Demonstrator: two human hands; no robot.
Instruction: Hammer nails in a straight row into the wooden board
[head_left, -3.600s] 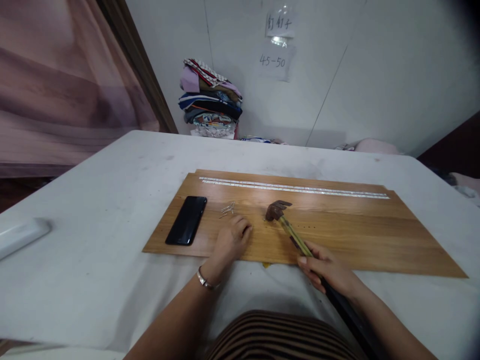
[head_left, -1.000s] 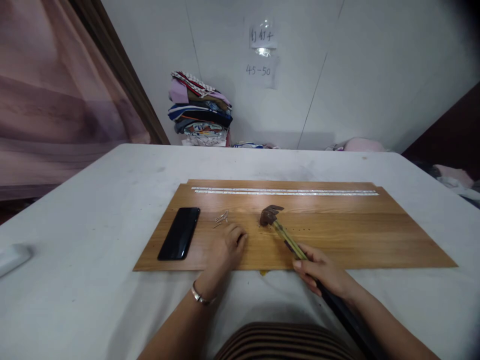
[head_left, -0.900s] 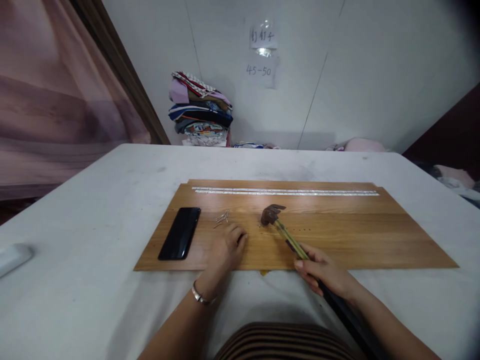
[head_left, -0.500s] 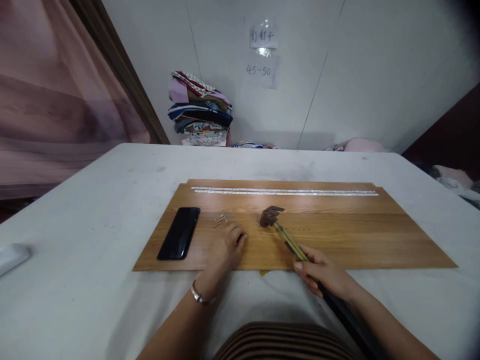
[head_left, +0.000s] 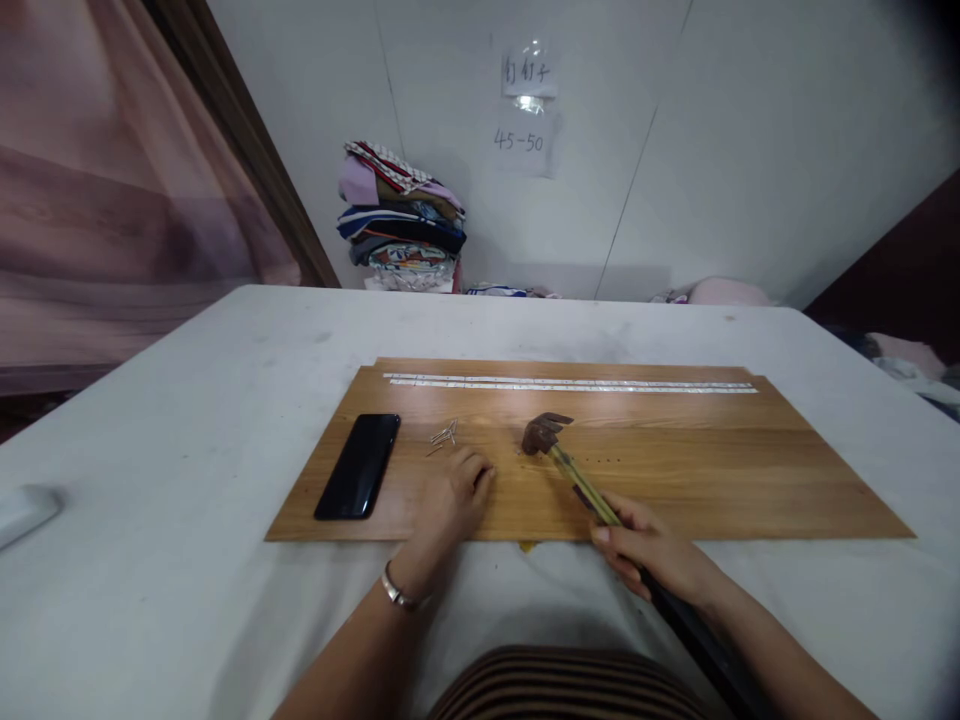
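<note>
White table (head_left: 187, 420) bears wooden board (head_left: 712, 485); clothes (head_left: 403, 222) beyond.

A single head-worn camera is looking forward and down across a white table (head_left: 165, 430), framing the left hand (head_left: 456, 490) and right hand (head_left: 654, 547) at close range, the wooden board (head_left: 727, 465) mid-view and, farther off, the pale wall (head_left: 735, 170) above.

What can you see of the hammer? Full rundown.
The hammer is a claw type with a brown, rusty-looking metal head. Its handle is yellow-green with a dark patch above the grip, black below it. It slants over the wood-look board, head at the far end, claw toward the picture's right, black part running out of the bottom edge. The right hand grips the handle. Whether the head touches the board is unclear.
</note>
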